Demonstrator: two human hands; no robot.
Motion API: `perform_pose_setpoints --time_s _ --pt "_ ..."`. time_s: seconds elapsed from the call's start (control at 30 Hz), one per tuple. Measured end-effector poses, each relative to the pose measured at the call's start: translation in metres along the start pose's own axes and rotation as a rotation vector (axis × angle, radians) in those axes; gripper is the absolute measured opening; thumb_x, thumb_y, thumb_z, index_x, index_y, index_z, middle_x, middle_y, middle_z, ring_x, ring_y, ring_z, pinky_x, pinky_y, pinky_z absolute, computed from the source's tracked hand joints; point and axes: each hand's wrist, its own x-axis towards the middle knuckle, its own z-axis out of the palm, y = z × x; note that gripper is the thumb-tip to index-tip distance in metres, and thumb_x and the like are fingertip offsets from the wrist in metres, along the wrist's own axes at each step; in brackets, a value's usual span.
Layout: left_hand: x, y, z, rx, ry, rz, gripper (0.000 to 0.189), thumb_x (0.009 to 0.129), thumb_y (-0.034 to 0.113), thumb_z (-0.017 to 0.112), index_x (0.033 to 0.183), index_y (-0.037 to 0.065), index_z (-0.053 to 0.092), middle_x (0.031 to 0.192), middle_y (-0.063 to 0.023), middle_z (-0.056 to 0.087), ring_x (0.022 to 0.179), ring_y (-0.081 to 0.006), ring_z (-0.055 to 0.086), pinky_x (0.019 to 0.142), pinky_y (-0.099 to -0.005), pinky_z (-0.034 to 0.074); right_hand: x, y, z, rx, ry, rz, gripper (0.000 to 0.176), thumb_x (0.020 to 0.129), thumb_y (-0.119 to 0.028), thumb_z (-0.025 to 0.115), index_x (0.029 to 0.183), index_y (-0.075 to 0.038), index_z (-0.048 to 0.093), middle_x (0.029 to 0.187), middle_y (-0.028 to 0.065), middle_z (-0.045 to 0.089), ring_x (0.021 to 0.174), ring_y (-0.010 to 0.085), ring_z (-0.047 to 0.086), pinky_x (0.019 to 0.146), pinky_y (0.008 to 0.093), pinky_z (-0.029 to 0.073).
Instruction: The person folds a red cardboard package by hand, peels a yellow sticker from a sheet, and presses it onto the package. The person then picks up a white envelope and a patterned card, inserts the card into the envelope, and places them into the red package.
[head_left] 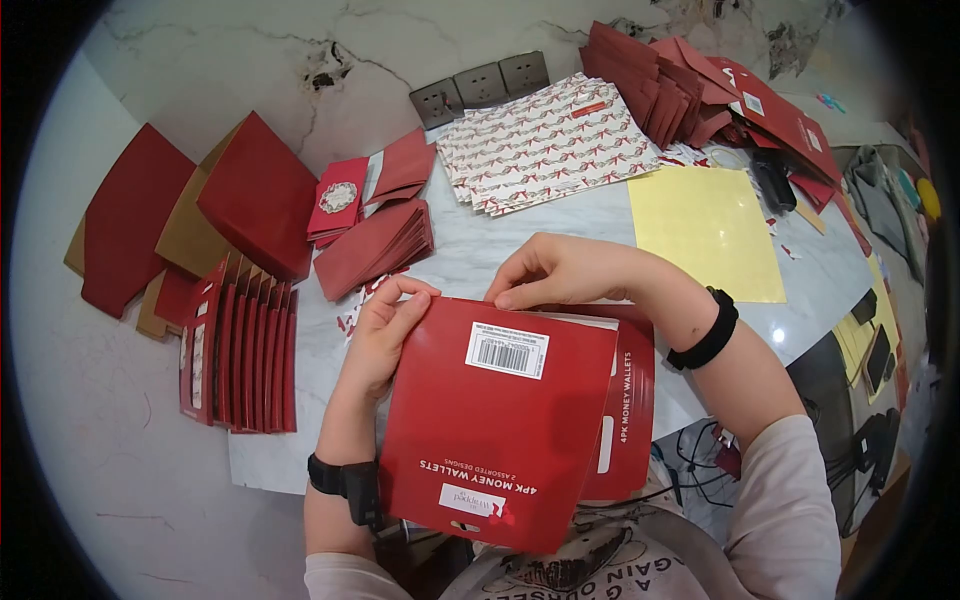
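Note:
A red money wallet pack (495,420), with a white barcode label and upside-down print, is tilted in front of my body. My left hand (388,325) grips its upper left corner between thumb and fingers. At the top edge, my right hand (545,272) has its fingers curled with thumb and fingertips close together on the pack's rim. Behind it, to the right, lies a second red pack (630,430) with a cut-out window, partly covered by the first.
Red and brown boxes (255,195) and a row of upright red packs (240,350) stand at left. Red envelopes (375,245), patterned sheets (550,145) and a yellow sheet (705,235) lie on the marble table (480,245). More red envelopes (660,90) are piled at back right.

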Motion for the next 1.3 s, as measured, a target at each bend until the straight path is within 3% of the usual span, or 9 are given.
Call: perform_pose_setpoints --time_s 0.13,0.43,0.6,0.97,1.03,1.3 --pt "-0.002 0.005 -0.002 0.018 0.001 -0.038 0.012 0.101 0.017 0.055 0.106 0.006 0.058 0.088 -0.0031 0.067 0.075 -0.0042 0.063 0.064 -0.0183 0.050 -0.007 -0.009 -0.004 0.095 -0.074 0.145 0.025 0.091 -0.014 0.069 0.109 0.002 0.068 0.092 0.0041 0.071 0.079 0.0063 0.064 0.069 0.0199 0.052" --pt "-0.002 0.003 -0.002 0.075 -0.010 -0.031 0.010 0.097 0.014 0.061 0.102 0.007 0.056 0.084 -0.0025 0.067 0.071 -0.0041 0.061 0.061 -0.0185 0.047 -0.002 0.001 -0.002 0.091 -0.072 0.052 0.025 0.088 -0.009 0.070 0.109 0.005 0.067 0.093 0.0062 0.071 0.080 0.0076 0.067 0.070 0.0209 0.054" --pt "-0.002 0.004 -0.005 0.074 -0.013 -0.021 0.010 0.097 0.013 0.061 0.102 0.007 0.055 0.081 -0.0019 0.067 0.069 -0.0041 0.060 0.060 -0.0185 0.046 -0.007 -0.009 -0.006 0.075 -0.117 0.106 0.025 0.088 -0.006 0.069 0.110 0.006 0.066 0.096 0.0074 0.072 0.083 0.0088 0.068 0.074 0.0208 0.054" --pt "-0.003 0.009 -0.009 0.105 0.014 -0.017 0.017 0.099 0.020 0.059 0.101 0.005 0.066 0.089 0.0008 0.065 0.080 -0.0039 0.060 0.070 -0.0194 0.049 -0.006 -0.007 -0.008 0.066 -0.148 0.008 0.025 0.090 -0.006 0.067 0.111 0.006 0.066 0.101 0.0088 0.072 0.086 0.0092 0.067 0.078 0.0214 0.055" --pt "-0.003 0.011 -0.012 0.089 0.009 -0.013 0.017 0.099 0.020 0.059 0.101 0.005 0.066 0.090 0.0008 0.065 0.080 -0.0040 0.060 0.070 -0.0194 0.049 -0.011 -0.012 -0.013 0.049 -0.142 0.154 0.027 0.090 -0.008 0.068 0.113 0.005 0.066 0.101 0.0079 0.072 0.086 0.0083 0.067 0.077 0.0208 0.055" --pt "-0.005 0.013 -0.013 0.082 -0.014 -0.035 0.018 0.099 0.020 0.059 0.101 0.004 0.065 0.091 0.0005 0.066 0.081 -0.0042 0.061 0.072 -0.0200 0.050 -0.017 -0.014 -0.021 0.002 -0.244 0.202 0.028 0.087 -0.005 0.067 0.113 0.005 0.066 0.100 0.0067 0.072 0.081 0.0071 0.068 0.074 0.0192 0.054"
